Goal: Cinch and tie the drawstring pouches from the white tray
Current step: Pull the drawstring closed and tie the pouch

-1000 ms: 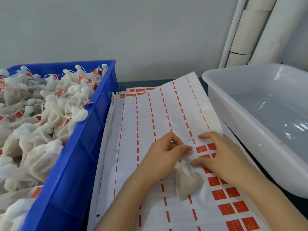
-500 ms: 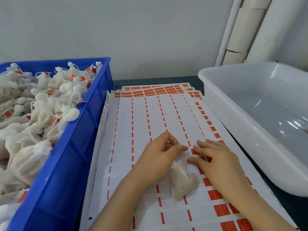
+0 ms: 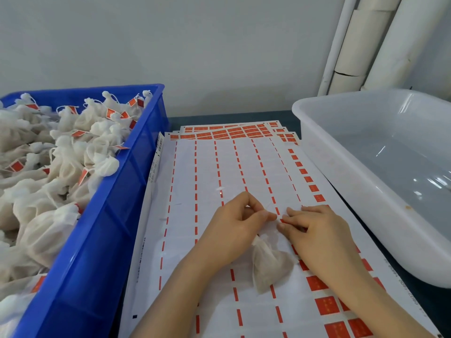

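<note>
Right fingers [image 3: 294,217] nearer left fingers [image 3: 264,215], pinching sticker [image 3: 282,220]; left pinches pouch [image 3: 271,267].

Pouch [image 3: 271,267] neck disappears under the left hand [image 3: 234,228], and any string at its pinched fingertips [image 3: 269,216] is too thin to make out. Right hand [image 3: 314,232] has its thumb mostly tucked away, so no idea if it's pinching the red bit [image 3: 282,220] at its tips or just touching it. Print on the stickers [image 3: 327,306] by the right wrist is blurry mush. Crate [image 3: 97,240] left of the left hand runs off the left and bottom edges. Tray [image 3: 366,203] right of the right hand gets cut off too.
</note>
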{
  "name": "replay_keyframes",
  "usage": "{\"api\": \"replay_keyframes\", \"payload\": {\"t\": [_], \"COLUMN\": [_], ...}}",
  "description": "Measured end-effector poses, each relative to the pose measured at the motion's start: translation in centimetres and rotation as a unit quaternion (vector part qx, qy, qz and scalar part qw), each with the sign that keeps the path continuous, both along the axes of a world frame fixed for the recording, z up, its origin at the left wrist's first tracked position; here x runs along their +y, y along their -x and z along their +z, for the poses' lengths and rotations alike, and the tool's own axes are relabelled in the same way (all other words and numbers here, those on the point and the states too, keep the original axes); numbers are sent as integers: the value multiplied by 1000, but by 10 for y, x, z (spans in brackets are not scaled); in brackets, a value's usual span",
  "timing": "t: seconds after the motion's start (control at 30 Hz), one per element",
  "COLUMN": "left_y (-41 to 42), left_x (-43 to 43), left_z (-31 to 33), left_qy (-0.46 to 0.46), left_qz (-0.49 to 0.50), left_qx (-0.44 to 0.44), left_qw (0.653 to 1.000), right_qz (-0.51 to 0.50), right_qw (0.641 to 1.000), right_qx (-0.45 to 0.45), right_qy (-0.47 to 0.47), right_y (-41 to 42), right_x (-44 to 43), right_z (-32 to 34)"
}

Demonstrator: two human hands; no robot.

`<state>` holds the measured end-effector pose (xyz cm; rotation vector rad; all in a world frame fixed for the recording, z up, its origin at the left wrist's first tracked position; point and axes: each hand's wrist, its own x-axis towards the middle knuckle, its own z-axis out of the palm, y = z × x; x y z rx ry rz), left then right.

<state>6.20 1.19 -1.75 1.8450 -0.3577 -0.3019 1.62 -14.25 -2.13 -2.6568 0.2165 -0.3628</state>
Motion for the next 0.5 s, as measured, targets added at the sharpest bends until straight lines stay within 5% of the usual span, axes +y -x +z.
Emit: {"api": "replay_keyframes", "payload": {"t": [0.5], "left_y": [2], "left_x": [0], "left_z": [2], "left_qy": [-15], "left_qz": [1], "left_qx": [17], "left_qw": [1000], "right_qz": [0], "right_qw": [999], "right_qx": [-15], "right_qy": [-28], "right_y": [-1], "right_x": [-5], "right_z": [4]}}
